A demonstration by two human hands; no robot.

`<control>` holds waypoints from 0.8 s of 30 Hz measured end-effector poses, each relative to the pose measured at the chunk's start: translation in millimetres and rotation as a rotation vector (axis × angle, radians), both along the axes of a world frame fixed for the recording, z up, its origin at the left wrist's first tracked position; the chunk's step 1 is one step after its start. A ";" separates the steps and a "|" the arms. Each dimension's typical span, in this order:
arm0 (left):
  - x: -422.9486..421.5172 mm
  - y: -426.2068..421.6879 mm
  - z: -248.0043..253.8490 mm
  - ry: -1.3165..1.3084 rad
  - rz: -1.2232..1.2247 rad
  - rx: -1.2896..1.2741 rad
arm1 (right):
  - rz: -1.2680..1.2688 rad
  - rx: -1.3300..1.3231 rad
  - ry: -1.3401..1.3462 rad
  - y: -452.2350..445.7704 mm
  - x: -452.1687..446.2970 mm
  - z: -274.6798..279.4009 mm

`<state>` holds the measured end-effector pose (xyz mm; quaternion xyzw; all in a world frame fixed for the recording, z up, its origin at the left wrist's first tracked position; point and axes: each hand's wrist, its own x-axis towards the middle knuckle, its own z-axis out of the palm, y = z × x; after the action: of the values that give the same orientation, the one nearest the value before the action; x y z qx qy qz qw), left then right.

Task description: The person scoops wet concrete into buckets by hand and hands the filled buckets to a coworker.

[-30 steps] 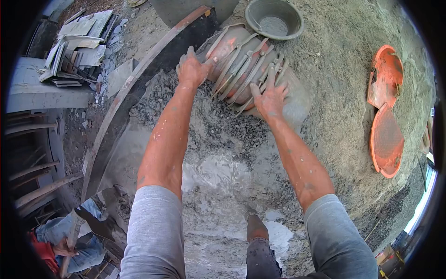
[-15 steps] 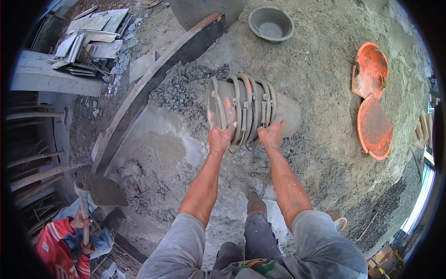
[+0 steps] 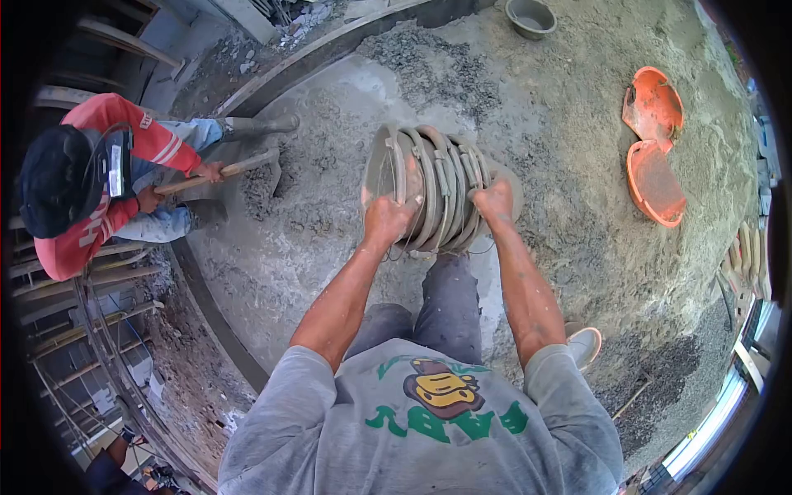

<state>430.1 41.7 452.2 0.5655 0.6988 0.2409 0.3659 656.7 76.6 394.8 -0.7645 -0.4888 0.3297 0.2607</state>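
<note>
A stack of nested buckets [image 3: 445, 186], grey with dried cement, lies sideways in front of my body with the open mouth to the left. Several rims and wire handles show close together along it. My left hand [image 3: 389, 221] is closed on the rim at the mouth end. Toward the other end, my right hand [image 3: 495, 202] grips the rims from the right side. The undersides of the buckets are hidden, and my leg shows just below the stack.
At left, a person in a red jacket [image 3: 169, 147] holds a shovel [image 3: 219, 171] in wet concrete. A grey basin [image 3: 530, 18] sits at the top. Orange basin-like pieces [image 3: 656, 188] lie right on the sandy mix. A pale bucket [image 3: 586, 346] stands near my right elbow. A curved form board [image 3: 330, 41] edges the concrete.
My view has turned, and the buckets are now nearer my body, still between both hands. The person in red appears farther up in view, with the shovel blade lowered to the concrete.
</note>
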 end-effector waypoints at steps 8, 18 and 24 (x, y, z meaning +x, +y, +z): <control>-118.9 -163.3 -41.4 0.002 0.275 -0.254 | 0.225 -0.181 -0.118 -177.8 6.9 -107.2; -203.1 -391.9 -50.2 -0.109 0.713 -0.283 | 0.533 -0.158 -0.386 -353.0 -14.1 -131.7; -124.4 -481.8 32.6 -0.276 0.521 -0.130 | 0.533 -0.147 0.152 -450.4 -91.7 1.9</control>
<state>305.7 -440.1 484.9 0.3047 0.7780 0.3559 0.4187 564.9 -373.7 396.7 -0.5991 -0.6261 0.4777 0.1446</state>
